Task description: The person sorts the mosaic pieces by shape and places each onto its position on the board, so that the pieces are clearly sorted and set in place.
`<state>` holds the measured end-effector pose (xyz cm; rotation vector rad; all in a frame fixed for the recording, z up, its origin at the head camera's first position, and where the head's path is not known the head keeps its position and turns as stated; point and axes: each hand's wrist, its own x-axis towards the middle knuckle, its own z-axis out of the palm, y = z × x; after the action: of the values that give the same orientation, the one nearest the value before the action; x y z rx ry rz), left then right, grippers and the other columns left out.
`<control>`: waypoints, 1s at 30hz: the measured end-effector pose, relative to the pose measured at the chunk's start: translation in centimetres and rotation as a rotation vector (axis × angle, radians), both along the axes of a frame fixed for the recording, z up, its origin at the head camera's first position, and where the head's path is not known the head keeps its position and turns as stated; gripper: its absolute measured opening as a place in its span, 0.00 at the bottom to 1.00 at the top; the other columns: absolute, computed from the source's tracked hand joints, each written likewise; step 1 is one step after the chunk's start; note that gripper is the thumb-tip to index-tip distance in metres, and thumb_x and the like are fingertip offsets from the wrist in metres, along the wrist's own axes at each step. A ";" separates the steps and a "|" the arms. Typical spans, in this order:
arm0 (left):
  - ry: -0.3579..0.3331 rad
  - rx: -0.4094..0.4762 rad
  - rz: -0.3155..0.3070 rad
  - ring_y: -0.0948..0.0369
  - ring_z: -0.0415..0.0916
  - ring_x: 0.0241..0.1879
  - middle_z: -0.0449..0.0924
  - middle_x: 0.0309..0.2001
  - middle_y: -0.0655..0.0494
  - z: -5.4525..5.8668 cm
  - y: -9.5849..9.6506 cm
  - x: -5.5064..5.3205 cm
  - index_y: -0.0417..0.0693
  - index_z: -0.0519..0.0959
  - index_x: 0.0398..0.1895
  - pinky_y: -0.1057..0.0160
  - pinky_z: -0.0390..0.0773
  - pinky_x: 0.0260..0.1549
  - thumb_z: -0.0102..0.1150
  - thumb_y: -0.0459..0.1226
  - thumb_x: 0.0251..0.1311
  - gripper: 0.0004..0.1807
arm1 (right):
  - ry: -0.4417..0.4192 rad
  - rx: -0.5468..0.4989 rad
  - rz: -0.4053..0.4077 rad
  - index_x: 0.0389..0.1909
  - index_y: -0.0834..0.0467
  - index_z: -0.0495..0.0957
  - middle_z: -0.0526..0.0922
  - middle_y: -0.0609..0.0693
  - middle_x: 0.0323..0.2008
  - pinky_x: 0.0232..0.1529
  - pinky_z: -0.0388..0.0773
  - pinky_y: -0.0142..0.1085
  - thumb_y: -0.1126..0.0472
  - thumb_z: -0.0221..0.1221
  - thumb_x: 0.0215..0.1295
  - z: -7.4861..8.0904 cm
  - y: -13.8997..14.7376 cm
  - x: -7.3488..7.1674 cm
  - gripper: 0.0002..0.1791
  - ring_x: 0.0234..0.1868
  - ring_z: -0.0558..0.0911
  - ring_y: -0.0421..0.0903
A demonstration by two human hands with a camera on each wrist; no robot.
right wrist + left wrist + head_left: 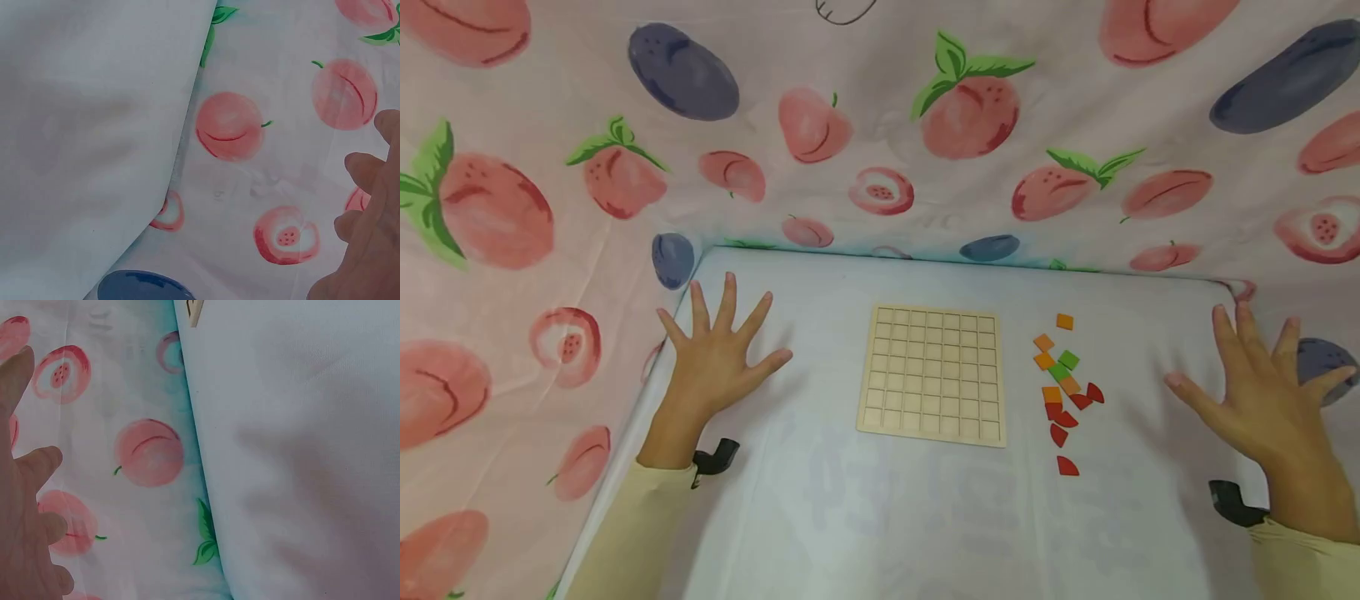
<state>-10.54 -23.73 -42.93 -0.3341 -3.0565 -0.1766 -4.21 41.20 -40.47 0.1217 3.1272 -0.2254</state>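
My left hand point(711, 367) hovers over the left side of the white table with its fingers spread, holding nothing. On the far right my right hand point(1270, 408) is held up the same way, fingers apart and touching nothing. Between them a square wooden grid board point(934, 375) lies flat, its cells bare. Just right of the board lie small loose tiles: orange squares point(1064, 322), green squares point(1069, 360) and red quarter-circle pieces point(1067, 466). In the wrist views, only parts of the left hand point(28, 519) and right hand point(369, 231) show.
The white table point(820, 517) is bordered at the back and left by a fruit-print cloth point(700, 158). A black wrist mount point(717, 457) sits on the left wrist, and another black mount point(1234, 503) on the right.
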 end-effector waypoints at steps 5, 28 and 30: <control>-0.006 0.012 -0.007 0.32 0.18 0.79 0.27 0.84 0.48 -0.1 0.0 -0.2 0.73 0.48 0.82 0.19 0.17 0.60 0.42 0.76 0.60 0.49 | -0.004 0.007 -0.002 0.82 0.53 0.30 0.29 0.63 0.80 0.53 0.15 0.83 0.24 0.49 0.63 -0.2 -0.1 0.0 0.61 0.75 0.18 0.71; -0.138 0.827 -0.112 0.54 0.55 0.80 0.59 0.80 0.54 -6.1 8.1 -1.5 0.53 0.62 0.79 0.46 0.59 0.75 0.43 0.46 0.79 0.29 | -0.284 -0.309 0.017 0.83 0.49 0.35 0.66 0.73 0.70 0.60 0.61 0.76 0.30 0.41 0.74 -6.0 -2.7 -7.2 0.48 0.69 0.62 0.76; -0.162 0.873 -0.099 0.55 0.56 0.79 0.60 0.79 0.55 -6.9 9.0 -1.6 0.52 0.63 0.79 0.46 0.61 0.74 0.43 0.46 0.79 0.28 | -0.314 -0.332 0.019 0.83 0.50 0.37 0.65 0.74 0.70 0.61 0.63 0.75 0.30 0.40 0.74 -6.2 -3.4 -8.1 0.47 0.69 0.62 0.75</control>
<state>-12.18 -14.71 -49.82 -0.4025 -2.7383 -1.5159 -12.34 37.81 -46.69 0.1126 2.7330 -0.6502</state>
